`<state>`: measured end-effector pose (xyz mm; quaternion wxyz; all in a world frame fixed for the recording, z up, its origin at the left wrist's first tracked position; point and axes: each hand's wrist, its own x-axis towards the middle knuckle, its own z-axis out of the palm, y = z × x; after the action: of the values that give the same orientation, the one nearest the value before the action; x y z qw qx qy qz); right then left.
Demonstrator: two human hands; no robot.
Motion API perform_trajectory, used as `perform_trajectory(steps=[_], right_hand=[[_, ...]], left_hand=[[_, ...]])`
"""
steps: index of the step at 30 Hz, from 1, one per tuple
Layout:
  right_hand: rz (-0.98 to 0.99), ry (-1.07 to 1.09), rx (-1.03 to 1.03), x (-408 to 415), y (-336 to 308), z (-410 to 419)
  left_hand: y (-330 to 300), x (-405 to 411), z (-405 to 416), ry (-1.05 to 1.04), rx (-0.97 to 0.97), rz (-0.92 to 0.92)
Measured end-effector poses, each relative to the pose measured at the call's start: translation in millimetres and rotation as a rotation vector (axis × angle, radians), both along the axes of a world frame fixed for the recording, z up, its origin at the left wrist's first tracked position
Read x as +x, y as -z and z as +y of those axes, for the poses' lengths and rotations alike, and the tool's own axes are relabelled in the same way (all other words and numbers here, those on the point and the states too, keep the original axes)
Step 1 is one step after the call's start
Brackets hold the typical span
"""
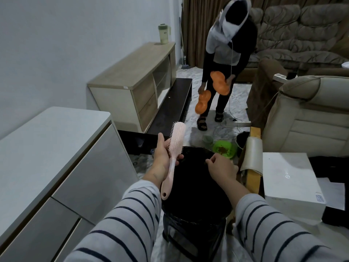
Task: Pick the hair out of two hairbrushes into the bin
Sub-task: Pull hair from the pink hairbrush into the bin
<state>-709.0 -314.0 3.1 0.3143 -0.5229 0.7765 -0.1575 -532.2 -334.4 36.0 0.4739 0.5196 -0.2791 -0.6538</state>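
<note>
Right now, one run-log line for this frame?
left hand: holds pink hairbrush | right hand: fingertips pinched over black bin | hair: too small to tell

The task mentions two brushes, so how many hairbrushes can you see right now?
1. The pink hairbrush is held upright in the left hand above the black bin. A second one may be out of view.

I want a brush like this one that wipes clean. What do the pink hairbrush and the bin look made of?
The pink hairbrush, gripped in the left hand, looks like moulded plastic with a smooth matt finish: one even colour, rounded handle with a hanging hole, rows of stiff pins. The bin under both hands seems lined with a black plastic bag, judging by its faintly glossy, creased rim; the bin's own material is hidden.
</note>
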Motion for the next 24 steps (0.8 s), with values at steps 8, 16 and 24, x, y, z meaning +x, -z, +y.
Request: perform_trajectory(steps=[8, 16, 24], right_hand=[[-0.003, -0.029, -0.185, 13, -1, -2], [-0.623, 0.094, -0.478, 44, -47, -28], [-0.862, 0.246, -0.275, 49, -54, -32]], left_hand=[[-6, -6, -1, 0.031, -0.013, 0.024], [-11, -17, -2, -0.022, -0.109, -0.031], [-8, -15, 5, 0.046, -0.456, -0.408]])
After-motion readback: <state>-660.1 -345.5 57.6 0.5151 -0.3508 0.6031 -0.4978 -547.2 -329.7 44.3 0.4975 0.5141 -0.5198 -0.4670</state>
